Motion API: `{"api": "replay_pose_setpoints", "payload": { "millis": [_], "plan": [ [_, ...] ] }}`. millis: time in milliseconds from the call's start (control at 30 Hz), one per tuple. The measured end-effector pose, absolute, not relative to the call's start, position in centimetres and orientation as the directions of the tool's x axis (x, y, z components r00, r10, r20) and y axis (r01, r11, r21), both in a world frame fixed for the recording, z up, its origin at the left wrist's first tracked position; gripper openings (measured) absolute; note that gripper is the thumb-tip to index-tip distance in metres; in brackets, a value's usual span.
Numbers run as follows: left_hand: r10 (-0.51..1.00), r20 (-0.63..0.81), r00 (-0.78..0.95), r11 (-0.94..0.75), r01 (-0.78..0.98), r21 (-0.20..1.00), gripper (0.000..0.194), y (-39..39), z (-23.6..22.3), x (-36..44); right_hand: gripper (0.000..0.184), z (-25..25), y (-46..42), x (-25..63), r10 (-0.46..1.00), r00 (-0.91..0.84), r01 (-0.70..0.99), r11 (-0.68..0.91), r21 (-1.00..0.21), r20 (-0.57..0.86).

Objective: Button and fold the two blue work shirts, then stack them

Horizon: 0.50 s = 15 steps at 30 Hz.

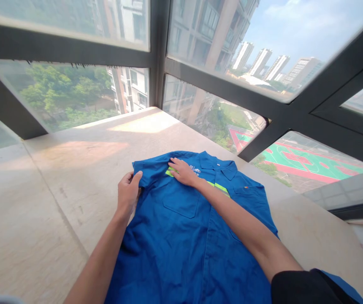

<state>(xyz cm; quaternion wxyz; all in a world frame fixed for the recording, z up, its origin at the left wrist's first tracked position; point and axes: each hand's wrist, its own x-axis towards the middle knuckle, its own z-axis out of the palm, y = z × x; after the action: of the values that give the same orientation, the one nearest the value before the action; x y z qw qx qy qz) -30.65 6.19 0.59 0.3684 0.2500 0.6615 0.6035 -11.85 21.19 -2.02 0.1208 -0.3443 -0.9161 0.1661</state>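
Note:
A blue work shirt with a collar, chest pockets and a yellow-green reflective stripe lies front side up on the stone ledge. Its collar points toward the window corner. My left hand pinches the end of the left-side sleeve between thumb and fingers. Flat on the upper chest, beside a white printed logo, rests my right hand, its fingers spread and partly covering the stripe. The right forearm crosses over the shirt front. The shirt's lower part runs out of view at the bottom.
Dark window frames rise at the back and on the right, meeting in a corner behind the shirt. A seam crosses the ledge on the left. Through the glass are trees, buildings and a sports court. A pale rounded edge shows at the bottom left.

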Motion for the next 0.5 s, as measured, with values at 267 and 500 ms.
{"api": "replay_pose_setpoints", "payload": {
  "millis": [267, 500],
  "plan": [
    [0.785, -0.435, -0.441, 0.278, -0.377, 0.884, 0.038, 7.9, 0.9, -33.9, 0.065, -3.9, 19.9, -11.9, 0.743, -0.648, 0.723, 0.669, -0.172, 0.166],
    [0.719, -0.309, -0.622, 0.405, 0.015, 0.914, 0.048, 15.9, 2.5, -35.9, 0.061, -3.8, 20.1, -11.9, 0.742, -0.657, 0.72, 0.671, -0.177, 0.137]
  ]
}}
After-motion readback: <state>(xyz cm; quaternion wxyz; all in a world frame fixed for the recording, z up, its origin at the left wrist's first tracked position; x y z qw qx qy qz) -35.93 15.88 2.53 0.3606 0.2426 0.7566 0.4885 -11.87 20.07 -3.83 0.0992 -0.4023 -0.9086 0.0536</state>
